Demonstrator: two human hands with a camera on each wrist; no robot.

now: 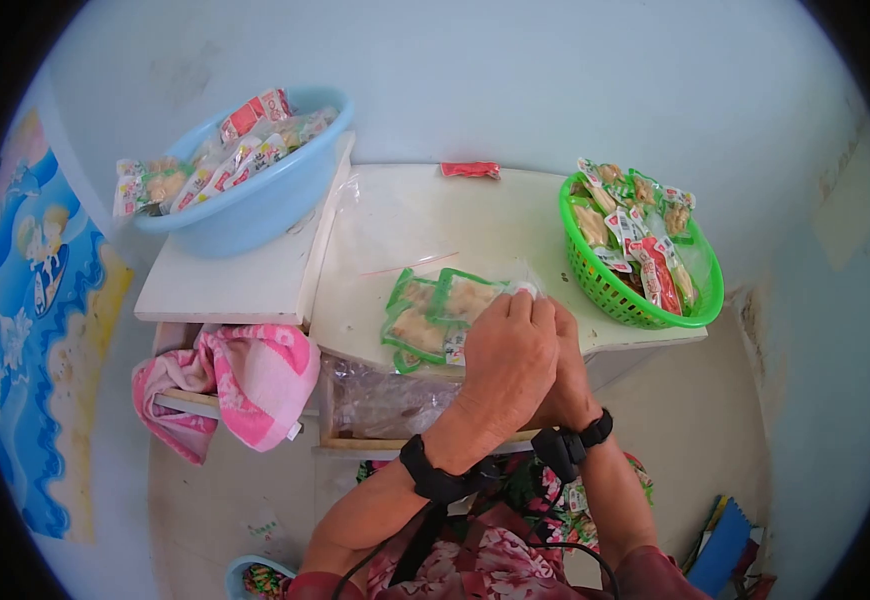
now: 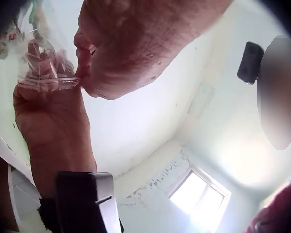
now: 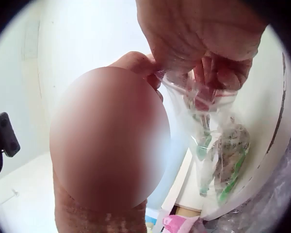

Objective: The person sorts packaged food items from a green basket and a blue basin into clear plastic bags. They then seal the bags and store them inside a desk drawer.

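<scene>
Both hands meet over the front right of the white table (image 1: 535, 215), at the mouth of a clear zip bag (image 3: 199, 111). My left hand (image 1: 510, 350) pinches the bag's top edge with thumb and fingers. My right hand (image 1: 572, 372) grips the same edge close by, and its fingers show through the clear plastic in the left wrist view. Below the seal, a packet with a green edge (image 3: 233, 150) shows through the bag. Several green-edged food packets (image 1: 425, 325) lie just left of the hands.
A flat clear bag with a red strip (image 1: 410, 263) lies behind the packets. A blue basin (image 1: 255, 215) of packets stands left, a green basket (image 1: 600, 290) of packets right. A red packet (image 1: 470, 170) lies at the wall. A pink towel (image 1: 265, 385) hangs over a drawer; another drawer holds plastic (image 1: 385, 400).
</scene>
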